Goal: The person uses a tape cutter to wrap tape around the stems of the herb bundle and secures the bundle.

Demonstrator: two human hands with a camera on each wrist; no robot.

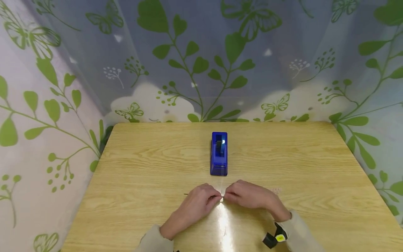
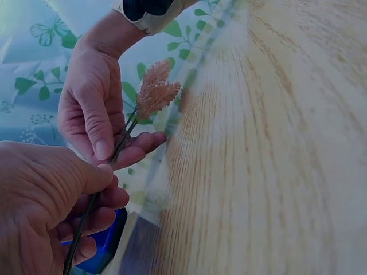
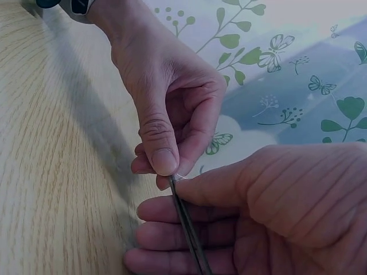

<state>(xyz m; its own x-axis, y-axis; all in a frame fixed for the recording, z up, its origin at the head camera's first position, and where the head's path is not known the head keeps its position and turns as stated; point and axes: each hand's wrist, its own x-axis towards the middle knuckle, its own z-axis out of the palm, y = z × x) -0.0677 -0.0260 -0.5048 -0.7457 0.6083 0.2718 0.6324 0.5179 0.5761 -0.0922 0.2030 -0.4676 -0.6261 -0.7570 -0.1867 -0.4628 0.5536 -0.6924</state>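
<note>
Two dark, thin flower stems [image 3: 186, 229] run side by side between the hands, with pink feathery flower heads [image 2: 156, 91] at the right-hand end. My left hand [image 1: 199, 200] pinches the stems between thumb and fingers. Close against it, thumb tip near thumb tip, my right hand [image 1: 252, 195] pinches the same stems. A thin, shiny clear strip [image 3: 182, 176] shows at the pinch point and looks like tape. Beyond the hands a blue tape dispenser [image 1: 219, 154] stands on the table; part of it shows behind my left fingers in the left wrist view.
The wood-grain table [image 1: 141, 168] reaches back to a curtain [image 1: 201, 63] printed with green leaves and butterflies. A black wrist camera [image 1: 274, 238] with a yellow label sits at the right cuff. A bright reflection lies on the tabletop below the hands.
</note>
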